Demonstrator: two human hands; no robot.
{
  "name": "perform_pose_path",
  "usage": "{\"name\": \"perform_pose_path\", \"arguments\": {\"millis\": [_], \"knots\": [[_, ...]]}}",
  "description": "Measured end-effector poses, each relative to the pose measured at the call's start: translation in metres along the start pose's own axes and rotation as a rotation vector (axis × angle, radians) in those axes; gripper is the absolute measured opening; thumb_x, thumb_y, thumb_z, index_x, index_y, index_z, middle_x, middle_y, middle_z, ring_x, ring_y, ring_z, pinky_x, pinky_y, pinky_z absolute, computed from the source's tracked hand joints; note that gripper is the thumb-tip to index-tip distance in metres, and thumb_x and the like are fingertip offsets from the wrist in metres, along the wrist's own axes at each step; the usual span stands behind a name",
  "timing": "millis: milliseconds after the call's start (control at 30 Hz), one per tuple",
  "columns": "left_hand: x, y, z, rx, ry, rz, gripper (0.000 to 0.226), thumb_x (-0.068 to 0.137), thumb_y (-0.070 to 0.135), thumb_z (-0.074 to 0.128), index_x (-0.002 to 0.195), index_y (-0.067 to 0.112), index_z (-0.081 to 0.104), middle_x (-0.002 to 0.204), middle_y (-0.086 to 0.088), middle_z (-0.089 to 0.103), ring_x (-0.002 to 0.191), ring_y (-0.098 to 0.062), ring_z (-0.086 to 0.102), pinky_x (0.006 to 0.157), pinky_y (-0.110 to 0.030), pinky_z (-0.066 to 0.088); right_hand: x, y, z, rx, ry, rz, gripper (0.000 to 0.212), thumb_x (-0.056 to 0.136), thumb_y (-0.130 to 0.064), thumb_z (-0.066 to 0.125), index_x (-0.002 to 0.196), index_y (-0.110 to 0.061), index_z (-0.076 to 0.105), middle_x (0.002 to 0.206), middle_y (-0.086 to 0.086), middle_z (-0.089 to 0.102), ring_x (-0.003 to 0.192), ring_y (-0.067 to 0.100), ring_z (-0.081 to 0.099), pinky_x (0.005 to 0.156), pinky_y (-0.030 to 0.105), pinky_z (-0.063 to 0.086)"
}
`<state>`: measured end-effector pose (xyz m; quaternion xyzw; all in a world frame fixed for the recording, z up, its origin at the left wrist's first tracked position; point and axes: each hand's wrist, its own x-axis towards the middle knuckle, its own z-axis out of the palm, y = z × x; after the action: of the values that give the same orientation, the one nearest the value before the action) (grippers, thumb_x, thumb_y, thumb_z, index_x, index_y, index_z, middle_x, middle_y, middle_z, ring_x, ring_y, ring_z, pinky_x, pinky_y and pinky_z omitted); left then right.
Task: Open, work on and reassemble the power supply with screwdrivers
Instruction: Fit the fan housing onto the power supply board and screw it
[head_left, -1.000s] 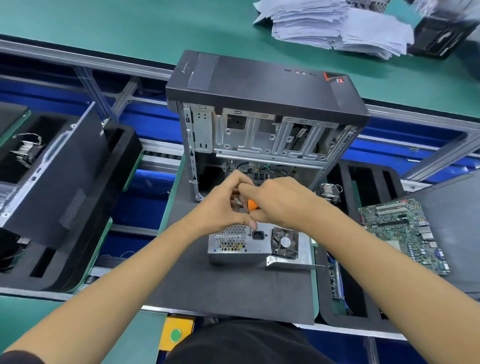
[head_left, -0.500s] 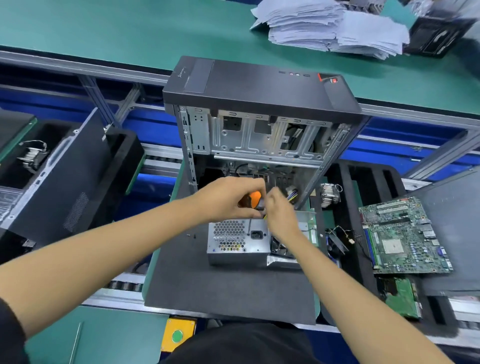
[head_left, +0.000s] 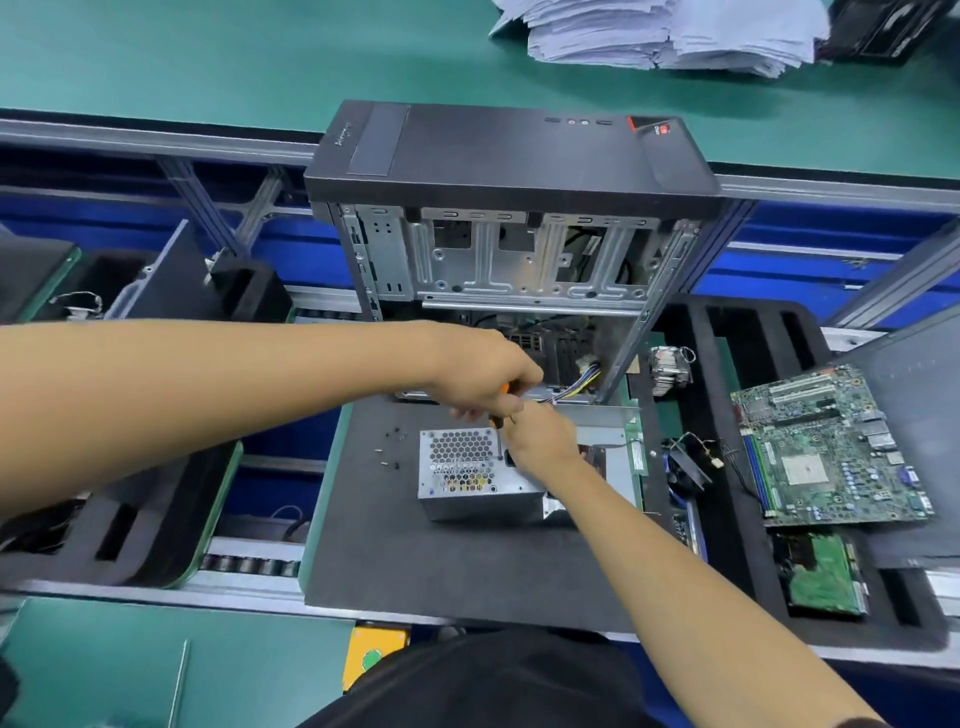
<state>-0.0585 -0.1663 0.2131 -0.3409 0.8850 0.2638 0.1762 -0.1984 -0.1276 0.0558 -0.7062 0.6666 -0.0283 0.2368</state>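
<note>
Black mat under power supply, green benches, conveyor rails

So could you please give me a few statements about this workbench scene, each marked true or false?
1. The left hand grips an orange-handled screwdriver. True.
2. The power supply sits inside the computer case. False: it lies on the dark mat in front of the case.
3. Loose screws lie left of the power supply. True.
4. The motherboard lies left of the case. False: it lies to the right.
</note>
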Motion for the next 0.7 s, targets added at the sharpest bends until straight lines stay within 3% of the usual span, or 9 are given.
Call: {"name": "perform_pose_path", "arguments": {"millis": [133, 267, 367, 400, 500, 600, 700], "knots": [[0.014, 0.005, -0.01, 0.008, -0.201, -0.148, 0.019, 0.103, 0.016, 0.053, 0.087, 0.014, 0.043, 0.078, -0.006, 0.069, 0.063, -0.018, 0.059, 0.056, -0.027, 0.041, 0.002, 0.002, 0.002, -0.023, 0.014, -0.01, 0.044, 0.103, -0.031, 0.041, 0.06, -0.022, 0.04, 0.08, 0.007, 0.06, 0.084, 0.033, 0.061, 0.066, 0.035, 0.034], [0.02, 0.01, -0.013, 0.071, -0.272, -0.248, 0.016, 0.102, 0.024, 0.054, 0.092, 0.011, 0.05, 0.081, -0.008, 0.068, 0.07, -0.023, 0.051, 0.069, -0.034, 0.043, 0.008, 0.005, -0.001, -0.031, -0.072, -0.052, 0.044, 0.104, -0.032, 0.039, 0.062, -0.022, 0.037, 0.072, 0.001, 0.049, 0.077, 0.03, 0.049, 0.067, 0.036, 0.033], [0.021, 0.016, -0.009, 0.166, -0.391, -0.32, 0.042, 0.108, 0.036, 0.046, 0.079, 0.009, 0.061, 0.076, -0.002, 0.065, 0.075, -0.024, 0.055, 0.083, -0.04, 0.053, 0.012, 0.007, -0.001, -0.009, -0.115, -0.072, 0.048, 0.106, -0.034, 0.037, 0.06, -0.021, 0.036, 0.071, 0.004, 0.047, 0.076, 0.03, 0.046, 0.067, 0.037, 0.034], [0.022, 0.017, -0.007, 0.201, -0.402, -0.324, 0.046, 0.109, 0.037, 0.043, 0.077, 0.01, 0.061, 0.076, -0.001, 0.064, 0.073, -0.022, 0.055, 0.084, -0.039, 0.054, 0.012, 0.006, 0.0, 0.0, -0.109, -0.073, 0.049, 0.106, -0.035, 0.036, 0.06, -0.02, 0.036, 0.073, 0.005, 0.049, 0.076, 0.03, 0.046, 0.066, 0.037, 0.035], [0.023, 0.024, -0.004, 0.443, -0.305, -0.224, 0.036, 0.109, 0.038, 0.041, 0.099, 0.011, 0.062, 0.078, 0.003, 0.057, 0.066, -0.016, 0.049, 0.057, -0.032, 0.042, 0.011, 0.008, 0.003, 0.042, -0.094, -0.064, 0.045, 0.104, -0.031, 0.037, 0.06, -0.02, 0.037, 0.078, 0.009, 0.053, 0.076, 0.032, 0.046, 0.064, 0.036, 0.031], [0.02, 0.03, -0.003, 0.636, -0.198, -0.06, 0.017, 0.107, 0.038, 0.048, 0.102, 0.022, 0.053, 0.074, 0.007, 0.047, 0.079, -0.023, 0.052, 0.063, -0.035, 0.044, 0.01, 0.009, 0.001, 0.003, -0.1, -0.078, 0.024, 0.098, -0.018, 0.039, 0.079, -0.012, 0.052, 0.088, 0.016, 0.059, 0.078, 0.033, 0.045, 0.065, 0.037, 0.032], [0.02, 0.032, -0.005, 0.73, -0.163, 0.007, 0.014, 0.105, 0.034, 0.052, 0.096, 0.023, 0.05, 0.073, 0.006, 0.048, 0.079, -0.024, 0.055, 0.062, -0.035, 0.045, 0.01, 0.01, 0.003, -0.041, -0.074, -0.102, 0.02, 0.101, -0.021, 0.036, 0.098, -0.011, 0.053, 0.09, 0.015, 0.06, 0.078, 0.032, 0.046, 0.065, 0.036, 0.035]]}}
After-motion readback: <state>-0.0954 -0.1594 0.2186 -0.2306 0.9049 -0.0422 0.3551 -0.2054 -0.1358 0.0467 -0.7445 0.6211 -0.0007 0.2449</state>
